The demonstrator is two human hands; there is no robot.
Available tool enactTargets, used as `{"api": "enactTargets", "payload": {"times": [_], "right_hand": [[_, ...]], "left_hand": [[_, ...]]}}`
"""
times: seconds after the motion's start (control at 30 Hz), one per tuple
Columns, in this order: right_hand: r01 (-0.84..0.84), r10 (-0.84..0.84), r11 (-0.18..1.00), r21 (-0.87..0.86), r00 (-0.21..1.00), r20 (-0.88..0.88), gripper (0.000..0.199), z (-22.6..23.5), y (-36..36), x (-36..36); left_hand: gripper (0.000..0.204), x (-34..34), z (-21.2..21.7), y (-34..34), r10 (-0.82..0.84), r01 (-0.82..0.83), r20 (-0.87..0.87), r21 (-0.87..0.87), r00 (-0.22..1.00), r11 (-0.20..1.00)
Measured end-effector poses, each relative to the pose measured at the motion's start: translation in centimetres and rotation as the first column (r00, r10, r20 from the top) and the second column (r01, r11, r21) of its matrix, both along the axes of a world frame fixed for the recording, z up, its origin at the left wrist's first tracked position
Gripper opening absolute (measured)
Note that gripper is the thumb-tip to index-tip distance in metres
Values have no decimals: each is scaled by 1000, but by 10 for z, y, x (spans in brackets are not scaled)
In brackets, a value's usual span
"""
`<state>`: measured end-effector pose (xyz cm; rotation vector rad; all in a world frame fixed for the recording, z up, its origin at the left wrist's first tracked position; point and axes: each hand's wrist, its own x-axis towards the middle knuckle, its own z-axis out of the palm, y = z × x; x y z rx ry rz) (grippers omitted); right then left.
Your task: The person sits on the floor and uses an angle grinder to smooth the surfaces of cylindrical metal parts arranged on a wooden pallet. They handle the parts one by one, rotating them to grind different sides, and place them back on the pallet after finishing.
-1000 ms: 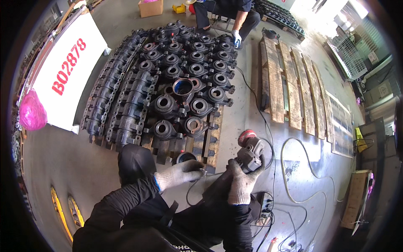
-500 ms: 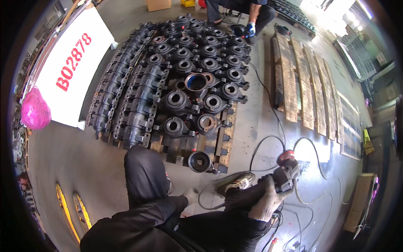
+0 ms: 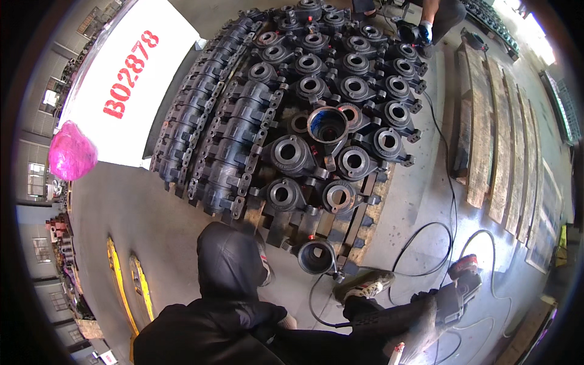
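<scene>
In my right hand (image 3: 420, 333), gloved and blurred, is an angle grinder (image 3: 457, 299) with a grey head and a reddish disc, held low at the right. Its dark body runs back over my right leg. Only a scrap of my left hand (image 3: 289, 322) shows past the black sleeve by my left knee; its fingers are hidden. In front of my feet, a black ring-shaped metal casting (image 3: 316, 256) rests at the pallet's near edge. Behind it, several similar black castings (image 3: 281, 194) with round bores stand in rows. One larger open cup-like casting (image 3: 327, 125) lies on top of others.
Ribbed black metal rows (image 3: 226, 164) line the pallet's left side. A white board (image 3: 146, 79) and a pink wrapped bundle (image 3: 72, 151) stand left. Yellow forks (image 3: 141, 286) lie lower left. Cables (image 3: 451, 225) loop right, near wooden pallets (image 3: 499, 140). A co-worker's gloved hand (image 3: 425, 31) touches a far casting.
The view has shifted, so the pallet sits further right and higher. My right hand and the grinder appear lower and further right. My left hand is now mostly covered by the sleeve.
</scene>
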<state>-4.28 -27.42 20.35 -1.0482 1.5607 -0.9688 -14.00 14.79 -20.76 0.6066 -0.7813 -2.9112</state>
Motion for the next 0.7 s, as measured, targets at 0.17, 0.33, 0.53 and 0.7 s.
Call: {"api": "enactTargets", "payload": {"times": [0.17,0.33,0.53,0.7], "right_hand": [[-56,58,996,65,998,-31,78,0,-31,17],[-282,281,959,-13,958,-61,68,-7,-66,32],[-346,347,937,-39,938,-2,59,-1,-76,29],[-398,404,914,-77,907,116,58,9,-51,-1]], "left_hand": [[35,22,72,-59,59,-1,231,-242,971,970],[33,18,97,-124,133,6,257,-478,957,878],[34,17,114,-164,238,98,370,-695,898,712],[37,-14,76,-125,461,-279,247,-531,852,800]]}}
